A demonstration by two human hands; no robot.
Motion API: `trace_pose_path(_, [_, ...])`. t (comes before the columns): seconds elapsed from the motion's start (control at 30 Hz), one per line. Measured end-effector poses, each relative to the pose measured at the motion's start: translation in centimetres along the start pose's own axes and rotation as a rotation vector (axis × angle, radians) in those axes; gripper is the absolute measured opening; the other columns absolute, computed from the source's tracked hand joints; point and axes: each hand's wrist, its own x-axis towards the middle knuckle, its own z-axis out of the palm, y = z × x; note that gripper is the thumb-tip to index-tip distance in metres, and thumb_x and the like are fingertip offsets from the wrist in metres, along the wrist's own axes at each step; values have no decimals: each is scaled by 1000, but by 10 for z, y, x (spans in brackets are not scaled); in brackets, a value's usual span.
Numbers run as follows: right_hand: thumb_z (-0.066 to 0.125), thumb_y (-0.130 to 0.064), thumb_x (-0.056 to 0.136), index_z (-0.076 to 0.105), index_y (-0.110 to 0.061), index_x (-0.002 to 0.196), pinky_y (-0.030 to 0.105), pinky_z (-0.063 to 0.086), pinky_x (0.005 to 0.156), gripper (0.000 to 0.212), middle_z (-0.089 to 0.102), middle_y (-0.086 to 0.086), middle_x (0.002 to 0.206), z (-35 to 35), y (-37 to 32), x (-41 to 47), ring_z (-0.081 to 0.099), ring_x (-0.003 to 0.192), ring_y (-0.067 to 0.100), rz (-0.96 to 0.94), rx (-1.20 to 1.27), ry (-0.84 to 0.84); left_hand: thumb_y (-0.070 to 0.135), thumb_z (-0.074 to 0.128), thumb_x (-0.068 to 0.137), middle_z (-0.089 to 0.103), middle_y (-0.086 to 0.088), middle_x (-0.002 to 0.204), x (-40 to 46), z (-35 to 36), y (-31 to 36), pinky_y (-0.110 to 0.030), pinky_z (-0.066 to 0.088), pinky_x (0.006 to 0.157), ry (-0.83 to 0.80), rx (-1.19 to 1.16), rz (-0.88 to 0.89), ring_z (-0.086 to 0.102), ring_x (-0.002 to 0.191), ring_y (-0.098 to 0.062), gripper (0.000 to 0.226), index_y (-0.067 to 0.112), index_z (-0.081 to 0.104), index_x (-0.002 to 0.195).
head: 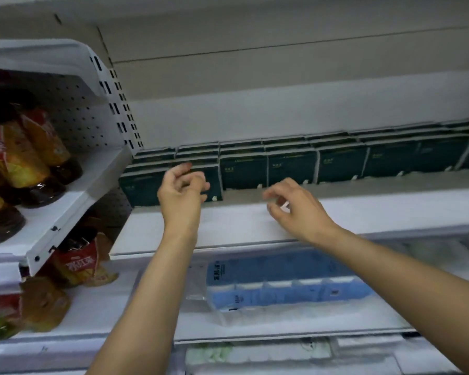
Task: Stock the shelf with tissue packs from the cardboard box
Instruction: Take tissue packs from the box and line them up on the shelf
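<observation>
I am looking up at a white metal shop shelf, with both bare arms reaching toward it from below. Along its back stands a long row of dark green, flat, plastic-wrapped tissue packs, upright on edge and several deep, running from the left upright to the right edge of view. The two leftmost front packs sit further forward than the rest, leaving a stepped front line. The cardboard box is not in view.

My left hand is in front of those forward packs, fingers loosely curled and holding nothing; whether the fingertips touch a pack I cannot tell. My right hand hovers over the bare front strip of the shelf, fingers bent and apart, also holding nothing that I can see.

The risks, as I judge them: the packs stand on narrow edges and look light, so a careless nudge could tip the front ones forward off the shelf. Pushing one pack back could skew its neighbours, since they stand pressed side by side.

Below lies a pale blue plastic-wrapped multipack of paper rolls. On the left hang red and yellow glossy snack bags; an elbow could brush them.
</observation>
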Motion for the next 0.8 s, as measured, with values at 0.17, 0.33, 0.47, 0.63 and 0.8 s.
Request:
trace_pose_path(0.17, [57,-20,93,63,-27,106,41,52,80,17,49,-18,101,-63,51,-71,57,86,5,12,-57,84,6,61,96,72,2,84,-78,76,-3,-23,53,64,-205,-57,-111,67,69,-9,17,20,62,105])
trace_pose_path(0.33, [57,-17,90,65,-20,103,46,52,72,17,52,-10,99,-130,115,-165,58,80,10,116,-93,150,11,61,96,73,3,84,-168,165,-22,-26,54,65,-489,-20,-280,67,72,-12,13,20,65,105])
trace_pose_path(0.47, [58,-14,92,65,-16,107,47,53,69,16,52,-4,100,-168,162,-243,59,79,13,259,-133,147,13,57,100,72,2,84,-230,219,-50,-25,53,62,-663,29,-367,67,69,-12,12,17,65,109])
trace_pose_path(0.63, [58,-17,96,64,-19,112,38,52,80,17,50,-8,105,-211,224,-357,57,82,9,541,-129,132,14,57,101,72,-1,86,-315,281,-84,-22,52,56,-834,80,-496,65,69,-13,11,17,65,108])
trace_pose_path(0.8, [60,-21,94,64,-25,105,31,50,78,12,55,-7,105,-227,275,-460,59,84,9,824,-84,174,11,59,99,72,-1,82,-391,335,-123,-26,52,63,-1030,179,-637,65,70,-15,11,13,66,107])
